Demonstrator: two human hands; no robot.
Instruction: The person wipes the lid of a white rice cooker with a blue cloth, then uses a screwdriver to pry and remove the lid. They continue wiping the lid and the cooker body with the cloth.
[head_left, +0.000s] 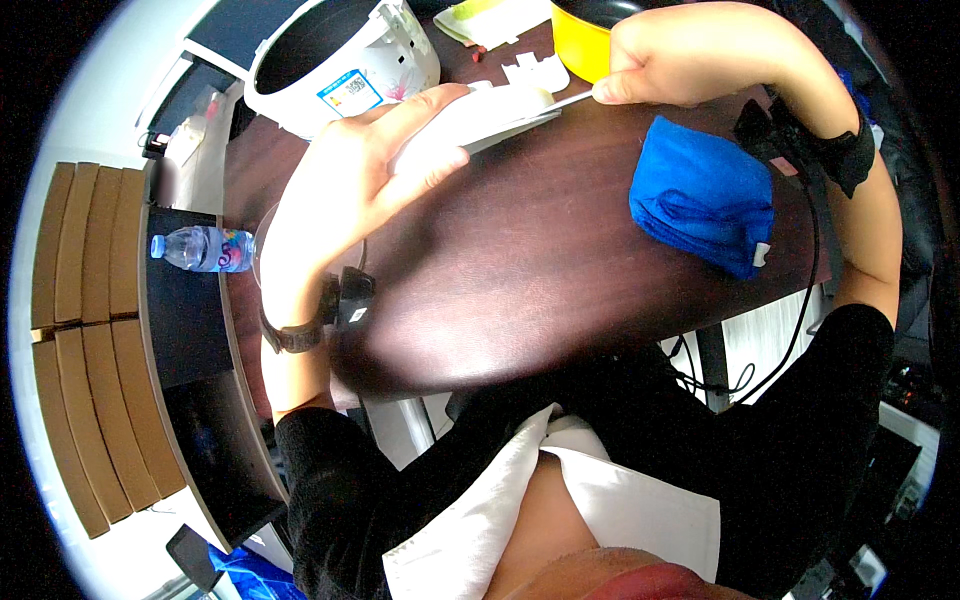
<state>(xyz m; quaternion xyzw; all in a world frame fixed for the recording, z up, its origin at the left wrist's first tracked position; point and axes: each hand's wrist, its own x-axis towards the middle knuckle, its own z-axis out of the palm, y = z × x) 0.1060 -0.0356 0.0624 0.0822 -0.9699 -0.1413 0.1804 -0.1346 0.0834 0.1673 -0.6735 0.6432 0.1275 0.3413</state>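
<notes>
My left hand (400, 150) grips a curved white plastic part (480, 125) above the far side of the table, thumb below and fingers over the top. My right hand (655, 65) is closed at the far right, pinching a thin, light-coloured rod (575, 100). The rod's other end meets the right end of the white part; its tip is hard to make out. Just behind my left hand stands a white appliance housing (410, 50), like a rice cooker body, with a dark inside and a blue-edged label. A small jagged white plastic piece (540, 72) lies behind the held part.
A folded blue cloth (700, 195) lies on the dark wooden table (500, 280), below my right forearm. At the back is a yellow bowl-shaped container (580, 45) beside a green-and-white packet (495, 18). A water bottle (205, 248) is at the left. A black cable (815, 270) hangs at the right.
</notes>
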